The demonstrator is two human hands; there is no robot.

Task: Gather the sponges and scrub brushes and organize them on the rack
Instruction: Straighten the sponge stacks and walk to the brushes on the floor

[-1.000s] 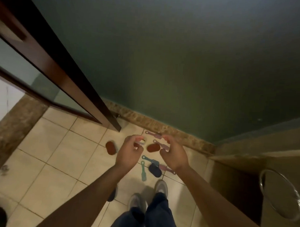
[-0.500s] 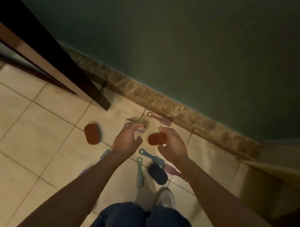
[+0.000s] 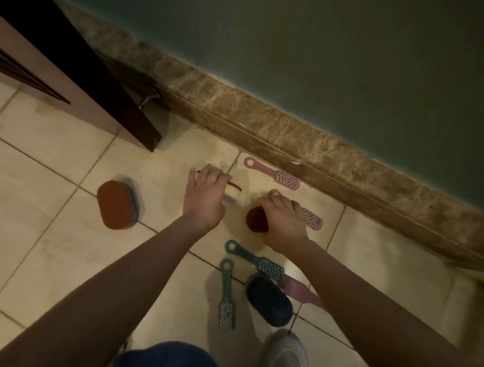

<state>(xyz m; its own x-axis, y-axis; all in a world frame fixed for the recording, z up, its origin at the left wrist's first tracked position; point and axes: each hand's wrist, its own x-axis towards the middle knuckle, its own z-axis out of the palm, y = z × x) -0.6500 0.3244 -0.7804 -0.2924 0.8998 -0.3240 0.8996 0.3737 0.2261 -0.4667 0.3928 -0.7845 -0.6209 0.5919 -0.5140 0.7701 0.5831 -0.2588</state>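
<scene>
The sponges are flat ovals, and the brushes are slim, with a holed handle and a studded head. Your left hand (image 3: 204, 198), knuckles up, curls its fingers round a tilted sponge (image 3: 231, 193) (only its thin edge shows). At three o'clock of it, your right hand (image 3: 284, 223) is clamped over a red sponge (image 3: 257, 219).

There are four sponges. Two are the ones you hold. A rust sponge (image 3: 116, 205) lies at nine o'clock of the left hand, and a navy sponge (image 3: 269, 299) at six o'clock of the right.

There are five brushes on the floor (image 3: 41, 231):
- a far pink brush (image 3: 274, 175) by the skirting (image 3: 265, 123)
- a middle pink brush (image 3: 312, 218) under your right fingers
- a near pink brush (image 3: 300, 291) half under your forearm
- a teal brush (image 3: 256, 259)
- a green brush (image 3: 226, 292)
</scene>
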